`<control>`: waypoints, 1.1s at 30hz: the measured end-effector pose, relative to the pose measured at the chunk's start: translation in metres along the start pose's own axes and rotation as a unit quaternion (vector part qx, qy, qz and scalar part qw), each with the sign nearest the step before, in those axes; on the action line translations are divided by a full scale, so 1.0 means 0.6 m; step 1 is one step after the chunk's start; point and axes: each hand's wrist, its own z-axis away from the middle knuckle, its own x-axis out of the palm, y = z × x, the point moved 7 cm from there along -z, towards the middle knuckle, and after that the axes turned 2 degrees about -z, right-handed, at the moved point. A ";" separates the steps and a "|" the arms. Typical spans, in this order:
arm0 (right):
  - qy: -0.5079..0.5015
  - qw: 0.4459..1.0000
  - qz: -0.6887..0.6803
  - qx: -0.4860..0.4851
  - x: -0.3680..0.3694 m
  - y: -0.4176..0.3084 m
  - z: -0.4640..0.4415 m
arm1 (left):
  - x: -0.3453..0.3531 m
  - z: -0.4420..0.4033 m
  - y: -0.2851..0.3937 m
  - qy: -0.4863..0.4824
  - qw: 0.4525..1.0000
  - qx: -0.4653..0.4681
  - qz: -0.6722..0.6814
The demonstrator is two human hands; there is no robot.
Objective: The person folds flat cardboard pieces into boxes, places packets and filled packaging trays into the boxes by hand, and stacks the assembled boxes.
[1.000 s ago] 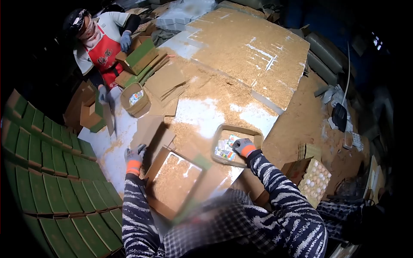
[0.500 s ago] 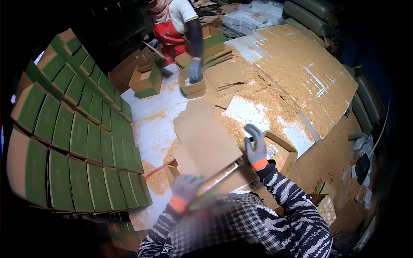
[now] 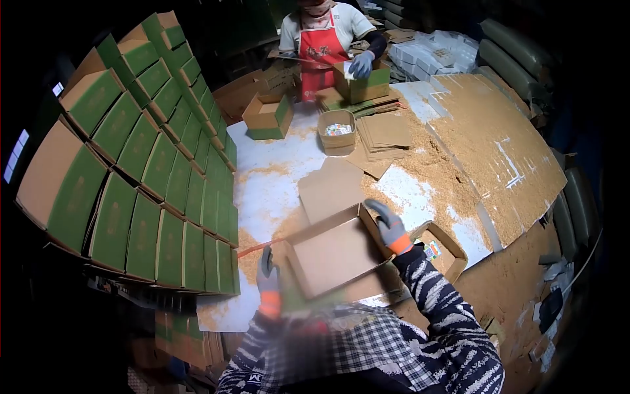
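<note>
Cardbd box (image 3: 338,255), open: table (image 3: 262,157), twd near edge. My L grip (image 3: 268,282): open, beside box; R grip (image 3: 392,231): at its R end, can't tell if closed. Step, prob.: positioning box; next calls for even hold. Bin (image 3: 453,246) w/ cards (image 3: 432,250): near-R corner. Green boxes (image 3: 125,157): L edge.

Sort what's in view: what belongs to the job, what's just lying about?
Seemingly in use:
open brown cardboard box between grey-gloved left hand and right hand
brown round-cornered tub

Seemingly lying about:
white plastic-looking stack
black object, far right
</note>
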 end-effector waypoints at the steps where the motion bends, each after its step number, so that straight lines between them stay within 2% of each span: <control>1: 0.047 0.999 0.010 0.002 -0.021 0.071 -0.003 | -0.013 -0.003 -0.056 -0.033 0.997 -0.074 0.000; 2: 0.015 0.993 -0.039 0.110 -0.023 0.121 0.005 | -0.007 0.009 -0.094 -0.102 0.985 -0.140 -0.018; 3: -0.085 0.973 -0.079 0.200 0.001 0.191 0.020 | 0.014 0.029 -0.111 -0.152 0.973 -0.162 -0.061; 4: -0.192 0.959 0.016 0.207 0.023 0.257 0.041 | 0.037 0.047 -0.113 -0.180 0.964 -0.164 -0.109; 5: -0.249 0.935 0.080 0.241 0.026 0.246 0.058 | 0.060 0.061 -0.098 -0.186 0.958 -0.164 -0.141; 6: -0.287 0.911 0.130 0.265 0.031 0.255 0.075 | 0.080 0.068 -0.074 -0.183 0.956 -0.166 -0.161; 7: -0.293 0.934 0.134 0.157 0.043 0.281 0.096 | 0.101 0.071 -0.052 -0.176 0.954 -0.171 -0.174; 8: -0.303 0.918 0.120 0.227 0.043 0.226 0.105 | 0.102 0.069 -0.056 -0.181 0.951 -0.168 -0.187; 9: -0.295 0.939 0.077 0.161 0.060 0.232 0.116 | 0.093 0.068 -0.053 -0.175 0.953 -0.164 -0.187; 11: -0.285 0.951 0.045 0.113 0.097 0.229 0.134 | 0.074 0.068 -0.039 -0.163 0.958 -0.152 -0.180; 12: -0.259 0.961 0.014 0.090 0.100 0.228 0.140 | 0.076 0.070 -0.032 -0.143 0.976 -0.135 -0.094; 13: -0.231 0.970 -0.019 0.069 0.099 0.223 0.141 | 0.070 0.071 -0.023 -0.143 0.976 -0.106 -0.125; 14: -0.202 0.967 -0.082 0.132 0.101 0.209 0.140 | 0.064 0.071 -0.012 -0.142 0.974 -0.077 -0.157; 15: -0.165 0.957 -0.146 0.191 0.103 0.184 0.138 | 0.054 0.072 -0.059 -0.119 0.979 -0.133 -0.098; 16: -0.127 0.908 -0.233 0.324 0.118 0.153 0.137 | 0.051 0.054 -0.163 -0.127 0.975 -0.183 0.019; 17: -0.067 0.973 -0.115 0.190 0.131 0.220 0.131 | 0.049 0.038 -0.260 -0.124 0.955 -0.235 0.131; 18: -0.044 0.958 -0.177 0.222 0.132 0.168 0.126 | 0.046 0.058 -0.208 -0.144 0.952 -0.234 0.133; 21: -0.018 0.941 -0.294 0.167 0.127 0.082 0.073 | 0.049 0.041 -0.014 -0.217 0.954 -0.135 0.158; 24: -0.044 0.920 -0.379 0.092 0.101 -0.160 -0.003 | 0.017 0.021 0.247 -0.268 0.946 0.054 0.176; 26: -0.093 0.905 -0.405 0.093 0.090 -0.247 -0.060 | -0.052 0.027 0.412 -0.255 0.930 0.207 0.163; 27: -0.085 0.873 -0.472 0.093 0.093 -0.279 -0.096 | -0.099 0.034 0.489 -0.226 0.919 0.288 0.146; 28: -0.076 0.835 -0.537 0.093 0.098 -0.312 -0.131 | -0.158 0.047 0.568 -0.153 0.889 0.426 0.067; 29: -0.079 0.816 -0.568 0.072 0.101 -0.367 -0.169 | -0.240 0.042 0.633 -0.022 0.879 0.473 -0.055; 30: -0.082 0.795 -0.599 0.050 0.108 -0.426 -0.205 | -0.278 0.082 0.731 0.041 0.768 0.639 -0.021; 31: -0.041 0.815 -0.578 0.002 0.108 -0.477 -0.237 | -0.325 0.093 0.799 0.121 0.771 0.624 -0.033; 32: 0.003 0.832 -0.553 -0.044 0.109 -0.529 -0.266 | -0.391 0.080 0.840 0.144 0.747 0.649 -0.004; 33: -0.145 0.770 -0.616 -0.080 0.138 -0.611 -0.291 | -0.443 0.068 0.870 0.202 0.741 0.641 -0.002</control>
